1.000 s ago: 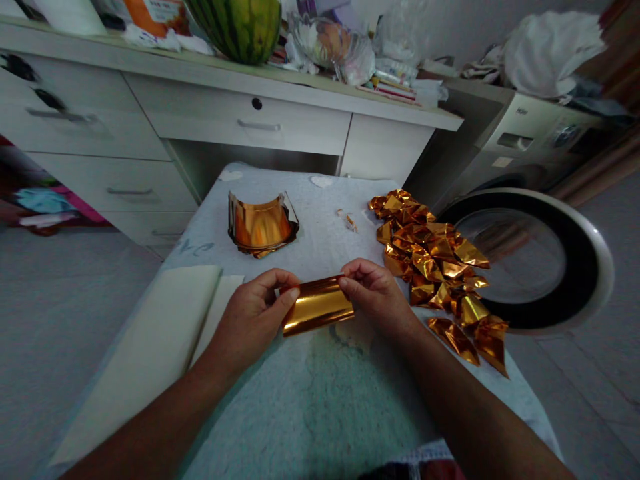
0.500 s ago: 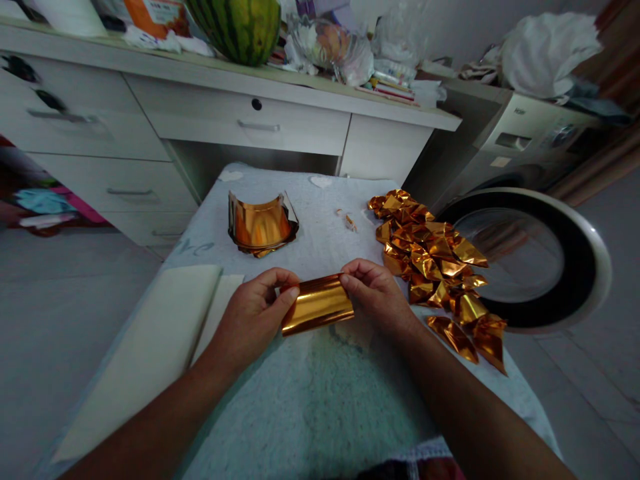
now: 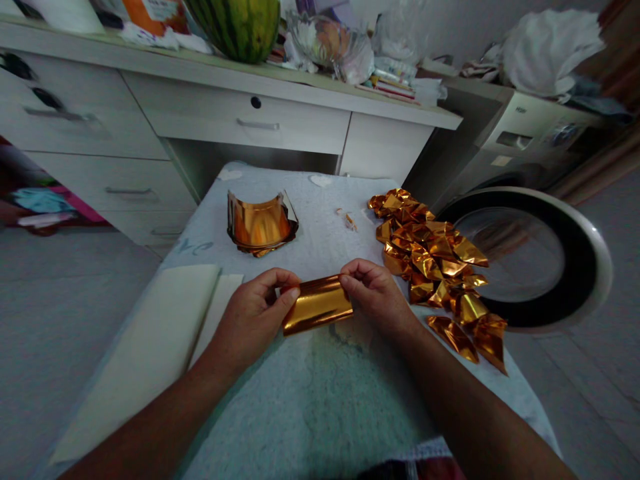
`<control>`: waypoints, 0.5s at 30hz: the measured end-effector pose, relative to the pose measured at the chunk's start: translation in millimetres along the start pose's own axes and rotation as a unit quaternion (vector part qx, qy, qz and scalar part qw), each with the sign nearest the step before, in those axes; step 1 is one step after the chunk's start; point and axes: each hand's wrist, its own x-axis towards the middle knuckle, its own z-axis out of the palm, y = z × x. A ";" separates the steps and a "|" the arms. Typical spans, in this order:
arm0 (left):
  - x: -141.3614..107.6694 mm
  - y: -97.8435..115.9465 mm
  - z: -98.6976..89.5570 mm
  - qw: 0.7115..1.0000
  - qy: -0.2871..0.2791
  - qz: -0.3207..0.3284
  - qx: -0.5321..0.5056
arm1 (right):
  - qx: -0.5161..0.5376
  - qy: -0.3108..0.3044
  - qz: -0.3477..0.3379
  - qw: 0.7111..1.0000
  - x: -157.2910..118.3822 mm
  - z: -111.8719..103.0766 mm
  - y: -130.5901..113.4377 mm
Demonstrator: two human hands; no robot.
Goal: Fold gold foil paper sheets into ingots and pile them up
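Between my two hands is a sheet of shiny gold foil paper (image 3: 320,305), curved over along its length and raised a little over the cloth. My left hand (image 3: 260,308) pinches its left end between thumb and fingers. The right end is pinched by my right hand (image 3: 373,290) near the upper corner. Beyond my left hand a curled stack of gold foil sheets (image 3: 263,223) stands on the cloth. To the right of my right hand lies a heap of folded gold foil pieces (image 3: 435,260), with some single ones at its near end.
A pale patterned cloth (image 3: 320,393) covers the table. Cream paper sheets (image 3: 145,353) lie along its left side. Small scraps (image 3: 350,220) sit near the middle. Behind stands a white desk (image 3: 240,120) bearing a watermelon (image 3: 237,27). A washing machine's open door (image 3: 575,260) borders the right side.
Hardly anything differs. The foil sheet has tilted very slightly between my fingers, and its reflections have shifted. Both hands keep their places.
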 end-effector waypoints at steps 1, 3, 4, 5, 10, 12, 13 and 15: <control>0.1 -0.2 -0.1 1.000 0.000 -0.001 -0.001 | -0.004 -0.001 0.002 1.000 0.0 0.2 -0.3; 0.2 -0.3 0.0 1.000 -0.001 -0.004 -0.006 | -0.011 -0.001 0.003 1.000 0.1 0.4 -1.0; 0.2 -0.3 0.1 1.000 -0.002 -0.006 -0.008 | -0.013 -0.001 0.004 1.000 0.1 0.5 -1.3; 0.1 -0.2 0.2 1.000 -0.002 -0.008 -0.011 | -0.014 -0.001 0.004 1.000 0.1 0.6 -1.5; -0.2 0.1 1.1 1.000 -0.005 -0.008 -0.024 | -0.015 0.000 0.003 1.000 -0.4 0.3 -1.3; -0.3 0.2 1.1 1.000 -0.006 -0.012 -0.025 | -0.014 -0.001 0.001 1.000 -0.4 0.3 -1.0; -0.4 0.3 1.0 1.000 -0.005 -0.014 -0.024 | -0.015 -0.002 0.001 1.000 -0.3 0.4 -0.9; -0.7 0.2 0.9 1.000 -0.004 -0.017 -0.018 | -0.015 -0.003 0.000 1.000 0.0 0.7 -0.5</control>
